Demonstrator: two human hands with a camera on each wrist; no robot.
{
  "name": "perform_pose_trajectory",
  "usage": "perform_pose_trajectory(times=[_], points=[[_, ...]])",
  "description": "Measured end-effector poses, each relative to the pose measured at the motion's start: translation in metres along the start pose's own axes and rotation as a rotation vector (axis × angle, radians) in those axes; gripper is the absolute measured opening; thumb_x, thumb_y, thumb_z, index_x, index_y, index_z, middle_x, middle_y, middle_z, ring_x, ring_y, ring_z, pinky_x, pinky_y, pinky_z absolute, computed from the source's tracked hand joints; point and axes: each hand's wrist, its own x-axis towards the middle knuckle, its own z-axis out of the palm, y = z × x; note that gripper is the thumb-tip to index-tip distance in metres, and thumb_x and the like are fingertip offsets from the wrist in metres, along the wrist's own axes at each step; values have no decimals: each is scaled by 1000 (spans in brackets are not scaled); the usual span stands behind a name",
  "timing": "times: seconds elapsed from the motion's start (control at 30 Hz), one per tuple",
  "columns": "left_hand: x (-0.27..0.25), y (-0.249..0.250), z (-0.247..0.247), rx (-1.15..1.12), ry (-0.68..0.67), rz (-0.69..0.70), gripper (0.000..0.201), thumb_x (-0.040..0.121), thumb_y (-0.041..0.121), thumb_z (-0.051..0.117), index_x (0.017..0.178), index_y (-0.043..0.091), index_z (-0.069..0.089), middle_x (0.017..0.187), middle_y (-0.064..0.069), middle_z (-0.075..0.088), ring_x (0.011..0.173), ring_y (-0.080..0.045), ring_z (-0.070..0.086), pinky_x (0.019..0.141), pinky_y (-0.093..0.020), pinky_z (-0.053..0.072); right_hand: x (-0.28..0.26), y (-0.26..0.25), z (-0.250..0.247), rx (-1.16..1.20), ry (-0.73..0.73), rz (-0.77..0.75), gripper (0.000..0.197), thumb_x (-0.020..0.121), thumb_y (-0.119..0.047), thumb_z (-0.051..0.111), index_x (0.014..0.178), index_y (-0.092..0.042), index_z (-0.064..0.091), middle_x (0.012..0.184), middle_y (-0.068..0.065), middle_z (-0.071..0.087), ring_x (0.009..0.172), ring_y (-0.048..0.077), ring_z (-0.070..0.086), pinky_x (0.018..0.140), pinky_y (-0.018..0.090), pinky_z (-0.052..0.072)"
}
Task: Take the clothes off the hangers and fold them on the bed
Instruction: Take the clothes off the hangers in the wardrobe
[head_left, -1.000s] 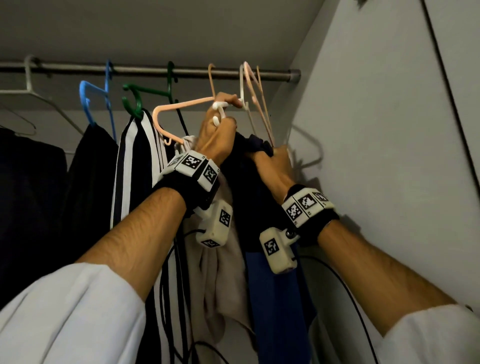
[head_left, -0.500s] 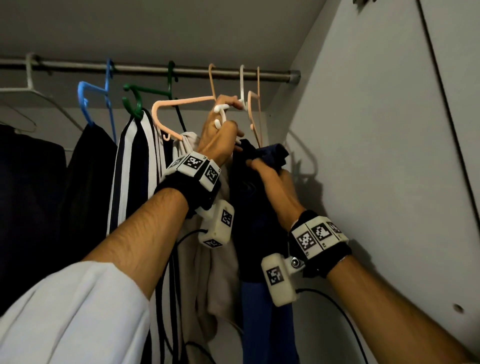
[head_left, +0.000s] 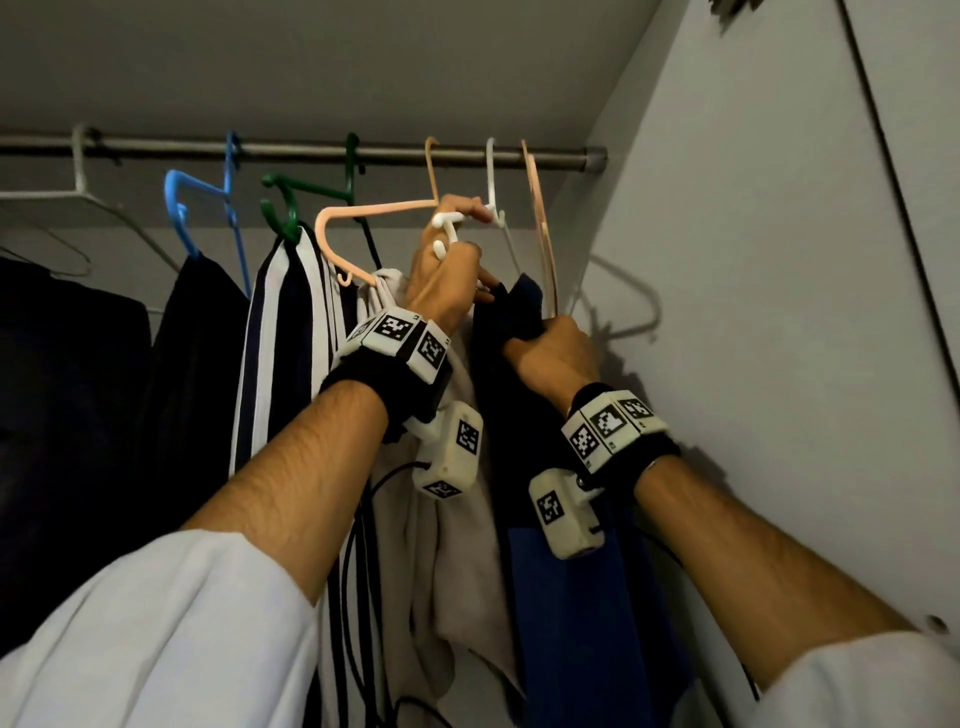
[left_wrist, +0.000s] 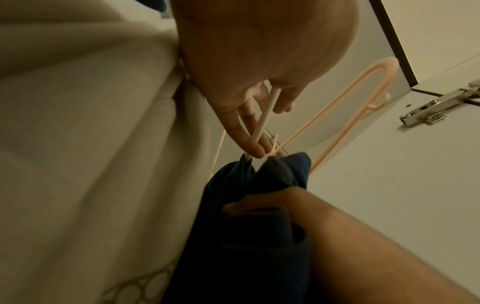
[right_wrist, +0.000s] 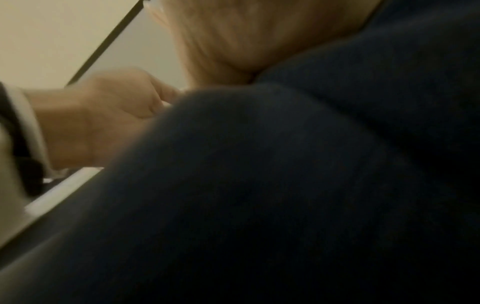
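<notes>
Stripping step, at rail's right end: left hand (head_left: 441, 275) grips white hanger (left_wrist: 262, 119), right hand (head_left: 553, 345) clenches dark garment (left_wrist: 259, 205); next, probably pull it free downward.

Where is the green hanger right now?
In the head view, the green hanger hangs on the rail, between the blue hanger and the peach hanger.

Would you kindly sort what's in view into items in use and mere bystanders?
In use: left hand holding white hanger; right hand gripping navy garment.
Bystanders: blue hanger, green hanger, striped garment, rail.
</notes>
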Motion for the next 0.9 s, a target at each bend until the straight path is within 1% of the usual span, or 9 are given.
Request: perform_pose_trajectory(times=[0.17,0.27,0.33,0.53,0.6,0.63,0.7,0.77,0.9], points=[[3,-5,2,-1,6,-7,41,87,2,38,120,18,57,129,-4,59,71,-28,71,60,-30,57,-10,16,-6,165,113,-107,25,84,-27,70,68,-8,66,64,10,66,64,30,64,55,35,46],[3,-9,6,-11,47,-67,46,85,10,40,127,21,55,92,-10,68,76,-32,75,64,-37,60,-12,26,-10,191,162,-149,24,79,-25,74,65,-6,66,62,12,66,62,30,65,56,43,53],[0,-9,7,6,55,-29,43,86,12,40,120,29,58,85,-12,67,77,-31,74,68,-42,62,-17,25,-12,203,174,-210,24,79,-21,75,64,-6,64,59,12,63,56,24,60,53,40,50],[2,-10,3,101,35,29,46,81,-2,48,113,30,58,92,-2,65,79,-26,70,73,-40,60,-39,21,-10,194,243,-366,33,73,-20,71,51,-6,51,47,9,48,46,12,37,43,38,34],[3,-14,0,148,7,102,45,79,-1,51,112,28,58,105,-1,65,91,-24,66,84,-47,57,-53,20,-7,167,194,-392,33,69,-18,68,47,-9,44,43,5,41,46,9,31,43,33,26],[2,-17,-1,151,1,133,43,79,-2,51,112,24,58,115,0,65,101,-17,63,91,-42,54,-61,20,-5,168,147,-398,37,69,-17,68,46,-12,40,42,2,37,46,8,29,43,32,24],[4,-19,-1,137,3,169,39,81,-4,51,112,19,59,131,1,61,113,5,55,100,-25,44,-72,23,0,199,31,-395,43,72,-19,72,47,-13,37,42,-1,37,46,8,30,45,33,27],[6,-19,-1,146,3,184,38,84,-6,51,113,17,59,134,5,58,111,20,49,99,-15,40,-79,30,1,221,-39,-378,42,73,-26,70,49,-11,40,45,2,41,46,9,31,46,39,31],[7,-22,-2,167,-6,188,38,84,-3,50,117,13,58,131,11,56,102,19,53,97,-32,51,-92,41,-2,277,-144,-302,48,74,-36,76,57,0,49,53,16,50,52,13,39,49,49,41]])
